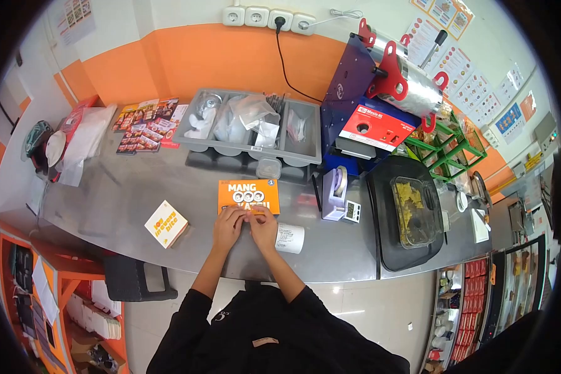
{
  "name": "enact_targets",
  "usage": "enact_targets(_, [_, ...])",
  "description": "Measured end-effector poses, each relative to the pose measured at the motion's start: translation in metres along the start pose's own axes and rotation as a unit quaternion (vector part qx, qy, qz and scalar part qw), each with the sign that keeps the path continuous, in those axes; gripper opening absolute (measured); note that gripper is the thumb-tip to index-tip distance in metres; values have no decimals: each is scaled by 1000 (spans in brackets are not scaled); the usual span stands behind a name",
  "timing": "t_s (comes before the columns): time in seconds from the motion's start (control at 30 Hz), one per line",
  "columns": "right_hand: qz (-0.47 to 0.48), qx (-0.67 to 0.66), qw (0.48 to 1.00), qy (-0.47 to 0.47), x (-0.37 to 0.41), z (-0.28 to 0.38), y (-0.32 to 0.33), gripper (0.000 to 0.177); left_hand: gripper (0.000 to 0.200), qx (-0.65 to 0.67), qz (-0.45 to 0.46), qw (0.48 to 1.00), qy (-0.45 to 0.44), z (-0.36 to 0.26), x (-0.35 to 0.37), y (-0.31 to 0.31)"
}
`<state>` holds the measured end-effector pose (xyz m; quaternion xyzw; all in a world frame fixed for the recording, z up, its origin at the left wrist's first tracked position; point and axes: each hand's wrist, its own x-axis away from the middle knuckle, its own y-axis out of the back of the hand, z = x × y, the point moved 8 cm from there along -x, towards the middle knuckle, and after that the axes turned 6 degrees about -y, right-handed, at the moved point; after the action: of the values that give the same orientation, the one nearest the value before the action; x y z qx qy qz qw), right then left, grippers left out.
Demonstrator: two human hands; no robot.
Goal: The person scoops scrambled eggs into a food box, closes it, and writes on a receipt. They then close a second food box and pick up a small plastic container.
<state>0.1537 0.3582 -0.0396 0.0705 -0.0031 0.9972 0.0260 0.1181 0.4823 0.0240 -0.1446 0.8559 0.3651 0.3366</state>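
Note:
An orange box (pixel 250 189) with white "MANG KATSU" lettering and round face logos lies flat on the steel counter in front of me. My left hand (pixel 228 228) and my right hand (pixel 263 229) meet at its near edge, fingers curled and fingertips pressed together. Whatever is between the fingertips is too small to make out. Just right of my right hand lies a curled printed paper receipt (pixel 290 238). Off to the left is a small stack of white cards or papers (pixel 166 224) with yellow and orange lettering.
A grey compartment bin (pixel 305 146) with bagged items stands at the back. Right of it are a red-and-blue sealing machine (pixel 380 128), a tape dispenser (pixel 335 196), a small timer (pixel 352 212) and a black tray (pixel 389 252) bearing a glass dish (pixel 427 234). Leaflets (pixel 146 134) lie back left.

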Motion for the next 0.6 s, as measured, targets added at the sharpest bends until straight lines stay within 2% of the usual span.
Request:
enact_targets(0.1, [-22,30,999,5,4,11,1,22,13,10,10,999,31,3,0,1])
enact_targets(0.27, [-17,29,999,-16,3,2,2,19,13,-18,34,999,17,2,0,-2])
enact_targets(0.33, [-20,46,994,102,6,11,2,18,15,-25,39,999,-1,1,1,-3])
enact_targets(0.37, [-20,46,993,102,6,4,2,18,19,-23,44,999,-7,1,2,-4])
enact_targets(0.53, [-62,218,968,110,6,-11,5,20,30,-31,62,997,-21,2,3,-6])
enact_targets(0.6, [-67,233,964,113,4,-12,6,22,31,-30,69,997,-27,1,3,-7])
